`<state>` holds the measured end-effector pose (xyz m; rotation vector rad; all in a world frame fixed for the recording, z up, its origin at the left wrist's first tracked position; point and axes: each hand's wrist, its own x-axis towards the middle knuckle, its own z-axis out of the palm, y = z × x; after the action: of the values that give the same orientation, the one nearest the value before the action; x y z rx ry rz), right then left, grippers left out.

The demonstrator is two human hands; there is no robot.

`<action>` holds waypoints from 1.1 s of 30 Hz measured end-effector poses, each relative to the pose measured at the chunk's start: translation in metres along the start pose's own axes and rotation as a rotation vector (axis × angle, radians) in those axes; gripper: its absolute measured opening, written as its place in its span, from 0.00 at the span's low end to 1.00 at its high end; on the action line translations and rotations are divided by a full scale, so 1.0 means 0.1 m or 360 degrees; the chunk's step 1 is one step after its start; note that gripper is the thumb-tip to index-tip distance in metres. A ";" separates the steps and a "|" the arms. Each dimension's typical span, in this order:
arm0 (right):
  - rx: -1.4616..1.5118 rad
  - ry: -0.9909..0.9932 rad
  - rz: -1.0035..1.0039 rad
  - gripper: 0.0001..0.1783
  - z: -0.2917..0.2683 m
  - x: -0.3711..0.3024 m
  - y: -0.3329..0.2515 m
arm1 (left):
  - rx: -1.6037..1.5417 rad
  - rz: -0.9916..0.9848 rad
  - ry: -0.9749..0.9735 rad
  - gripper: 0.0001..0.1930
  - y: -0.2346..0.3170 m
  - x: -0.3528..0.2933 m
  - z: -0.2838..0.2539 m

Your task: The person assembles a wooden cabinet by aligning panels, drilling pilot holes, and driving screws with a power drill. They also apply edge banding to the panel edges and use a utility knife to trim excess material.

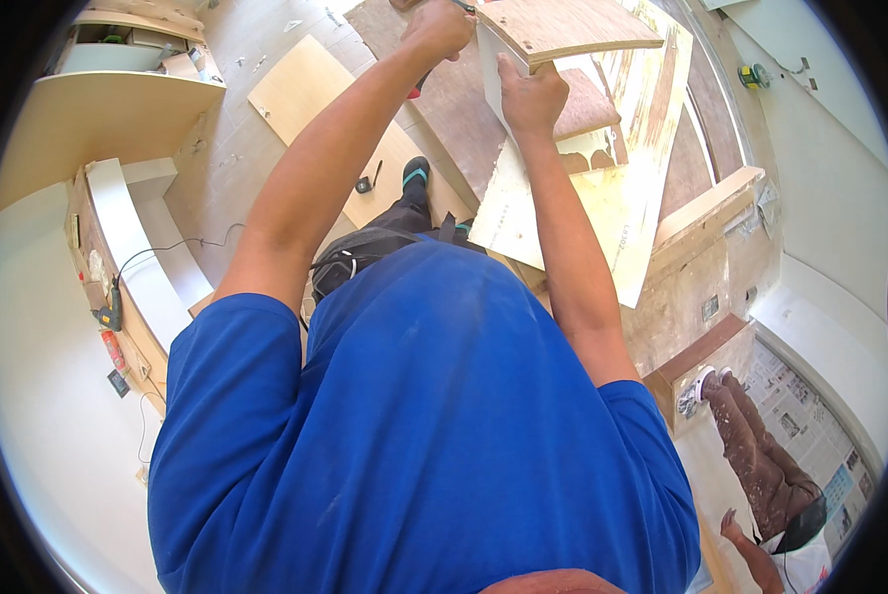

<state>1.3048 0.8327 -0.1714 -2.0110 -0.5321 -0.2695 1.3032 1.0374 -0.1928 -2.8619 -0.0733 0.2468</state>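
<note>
At the top of the head view, my left hand (439, 28) is closed around something mostly hidden by the fingers. A dark tip shows above it and a bit of red and black below the wrist. To its right, a plywood panel (573, 28) lies across the top of a white-faced board (491, 79), forming a corner. My right hand (533, 96) grips this white-faced board just under the plywood's near edge, thumb pointing up. Beneath them is a large yellowish, stained board (602, 213).
A pale wood board (310, 94) lies on the floor at left, with a small black tape measure (364, 185) on it. A glue gun (110, 315) and cord sit on the left ledge. At lower right, another person (761, 445) is near newspaper-covered flooring (800, 406).
</note>
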 end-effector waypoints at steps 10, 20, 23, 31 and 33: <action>0.0036 0.0012 -0.0015 0.26 -0.01 -0.03 0.04 | -0.0205 0.0021 -0.0049 0.03 0.01 -0.02 0.06; 0.0054 0.0069 -0.0007 0.25 -0.02 -0.04 0.15 | -0.1821 -0.0523 -0.0272 0.08 0.09 -0.04 -0.29; 0.0027 -0.0044 0.0062 0.24 -0.05 -0.04 0.00 | -0.1988 -0.0235 -0.0126 0.08 -0.19 -0.05 0.07; -0.0041 -0.0102 0.0127 0.22 -0.13 -0.01 0.00 | -0.3428 -0.1524 -0.0020 0.17 0.12 -0.08 0.28; 0.0142 -0.0098 0.0140 0.20 -0.25 0.04 -0.07 | -0.3405 -0.1483 0.0013 0.16 0.30 -0.08 0.45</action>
<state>1.3059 0.8148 -0.1527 -1.9550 -0.4842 -0.1280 1.2882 1.0198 -0.2422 -3.5813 -3.2312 -0.2915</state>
